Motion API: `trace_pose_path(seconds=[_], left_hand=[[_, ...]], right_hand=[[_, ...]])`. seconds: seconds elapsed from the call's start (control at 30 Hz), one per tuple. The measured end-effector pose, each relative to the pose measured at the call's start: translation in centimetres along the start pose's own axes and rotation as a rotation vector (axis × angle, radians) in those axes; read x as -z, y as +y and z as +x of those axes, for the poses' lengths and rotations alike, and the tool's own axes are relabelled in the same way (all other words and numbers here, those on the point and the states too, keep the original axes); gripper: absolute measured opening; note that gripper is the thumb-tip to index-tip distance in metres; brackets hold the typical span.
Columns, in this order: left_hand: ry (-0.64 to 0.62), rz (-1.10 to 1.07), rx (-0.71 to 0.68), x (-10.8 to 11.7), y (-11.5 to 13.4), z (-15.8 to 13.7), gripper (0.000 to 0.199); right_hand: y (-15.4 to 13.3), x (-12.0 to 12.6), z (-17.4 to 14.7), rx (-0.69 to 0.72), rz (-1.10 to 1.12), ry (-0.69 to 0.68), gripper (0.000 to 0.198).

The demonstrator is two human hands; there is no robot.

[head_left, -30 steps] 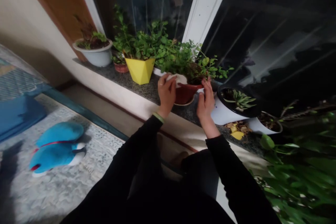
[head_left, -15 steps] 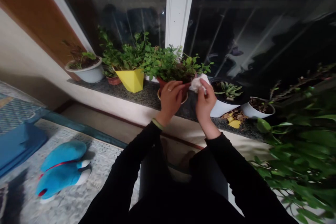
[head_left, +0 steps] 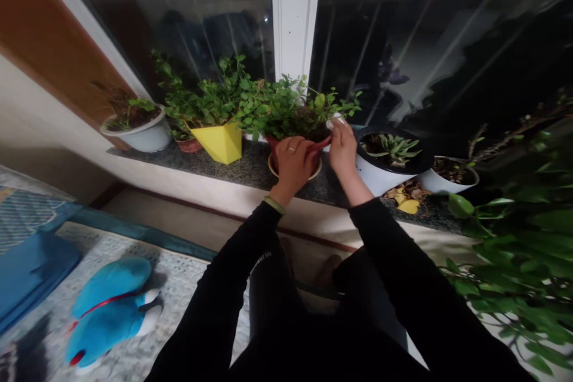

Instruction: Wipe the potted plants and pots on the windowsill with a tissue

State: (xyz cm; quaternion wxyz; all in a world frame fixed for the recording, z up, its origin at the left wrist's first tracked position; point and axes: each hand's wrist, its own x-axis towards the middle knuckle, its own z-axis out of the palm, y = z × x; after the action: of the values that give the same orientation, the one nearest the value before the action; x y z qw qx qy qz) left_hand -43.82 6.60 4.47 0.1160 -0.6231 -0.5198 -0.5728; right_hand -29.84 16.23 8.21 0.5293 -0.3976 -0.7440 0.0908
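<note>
Left hand (head_left: 293, 161): fingers gripping near rim of red pot (head_left: 322, 145). Right hand (head_left: 344, 148): fingers closed on white wad (head_left: 332, 123), by rim's right side, near leaves (head_left: 286, 108).

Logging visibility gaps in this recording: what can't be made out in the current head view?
In the head view:
Reddish-brown round pot: front mostly hidden by the left hand.
White wad: mostly hidden by the right hand; material unclear.
Broad-leaved green plant: cut off by the right edge.
Folded blue fabric: cut off by the left edge.
</note>
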Motion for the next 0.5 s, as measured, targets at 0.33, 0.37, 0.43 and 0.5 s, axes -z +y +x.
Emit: trace_pose_path(seconds=[0.33,0.37,0.43,0.5], left_hand=[[-0.045,-0.054,-0.06,2.5,-2.1,0.1,0.042],[-0.042,-0.06,-0.061,2.6,-2.2,0.1,0.043],[-0.024,-0.068,-0.063,2.5,-2.2,0.1,0.044],[-0.006,-0.078,-0.075,2.3,-2.2,0.0,0.043]], right_hand=[[-0.6,2.9,0.0,0.03,-0.1,-0.153,0.034],[-0.2,2.5,1.0,0.01,-0.112,-0.165,0.029],[1.1,1.3,3.7,-0.047,-0.122,-0.18,0.026],[2.3,0.0,6.5,-0.052,-0.082,-0.179,0.034]])
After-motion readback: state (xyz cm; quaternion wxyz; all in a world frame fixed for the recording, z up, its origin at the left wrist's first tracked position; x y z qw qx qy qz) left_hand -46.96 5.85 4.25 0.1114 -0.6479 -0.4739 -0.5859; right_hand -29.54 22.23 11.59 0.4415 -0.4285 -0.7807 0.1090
